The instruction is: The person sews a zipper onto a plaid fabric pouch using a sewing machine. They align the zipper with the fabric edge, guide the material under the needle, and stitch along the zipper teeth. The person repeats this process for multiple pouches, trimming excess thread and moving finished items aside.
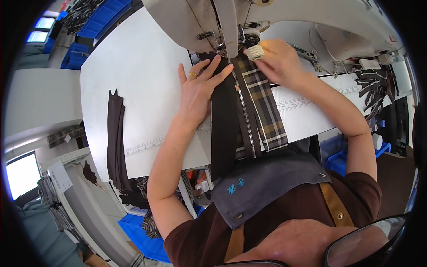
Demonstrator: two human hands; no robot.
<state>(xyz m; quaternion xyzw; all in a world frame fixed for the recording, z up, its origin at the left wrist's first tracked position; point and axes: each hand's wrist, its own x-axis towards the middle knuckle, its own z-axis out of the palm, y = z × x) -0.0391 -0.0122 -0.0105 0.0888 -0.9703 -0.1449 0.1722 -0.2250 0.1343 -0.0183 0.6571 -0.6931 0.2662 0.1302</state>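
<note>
A metal zipper (pixel 243 109) on dark tape runs under the needle area of a white sewing machine (pixel 289 11). To its left lies a dark brown fabric strip (pixel 223 127), and to its right plaid fabric (pixel 268 111) with a pale edge line. My left hand (pixel 201 86), a ring on one finger, rests with fingers spread on the dark strip and zipper just in front of the presser foot. Beside the white knob, my right hand (pixel 282 62) is curled with its thumb at the plaid fabric's far right edge; the knob partly hides its fingertips.
A stack of dark strips (pixel 116 138) lies on the white table (pixel 147 80) at left. Rulers are set along the front of the table. Dark scraps (pixel 376 89) lie at far right. Blue bins (pixel 133 233) stand below, and a thread snips-like metal tool (pixel 306 54) lies behind my right hand.
</note>
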